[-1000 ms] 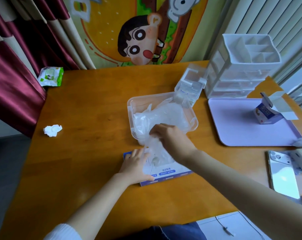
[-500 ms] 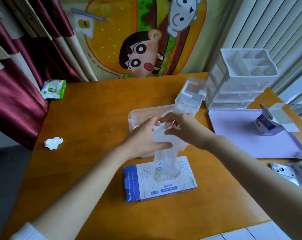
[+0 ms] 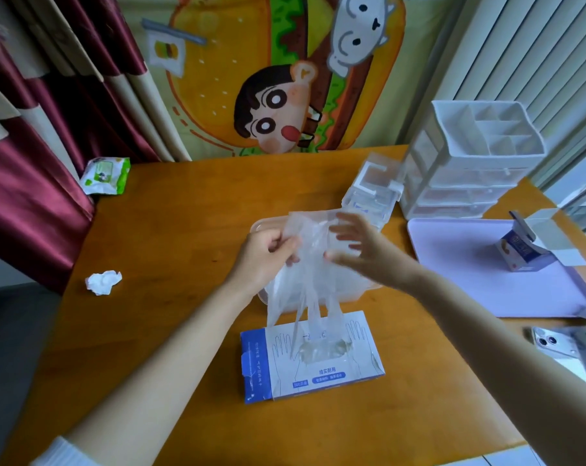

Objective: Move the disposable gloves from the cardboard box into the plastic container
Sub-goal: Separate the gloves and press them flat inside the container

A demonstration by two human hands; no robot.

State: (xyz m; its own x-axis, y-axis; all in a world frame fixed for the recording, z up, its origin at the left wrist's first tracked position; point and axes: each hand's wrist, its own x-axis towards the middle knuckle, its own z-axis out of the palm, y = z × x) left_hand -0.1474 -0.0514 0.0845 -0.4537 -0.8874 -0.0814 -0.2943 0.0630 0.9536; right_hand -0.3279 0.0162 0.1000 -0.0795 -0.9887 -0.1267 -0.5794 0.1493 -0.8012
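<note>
Between hands, glove (image 3: 313, 280) is pinched by left hand (image 3: 263, 260); right hand (image 3: 365, 250) splayed, not gripping; box (image 3: 318, 375) could be dragged if tail snags.

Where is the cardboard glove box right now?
Head view: the cardboard box lies low and central on the table, just on the person's side of the plastic container, under the gloves hanging from the left hand.

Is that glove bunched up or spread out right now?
Spread out: the glove, pinched by the left hand, hangs lengthwise, its tips down at the cardboard box.
</note>
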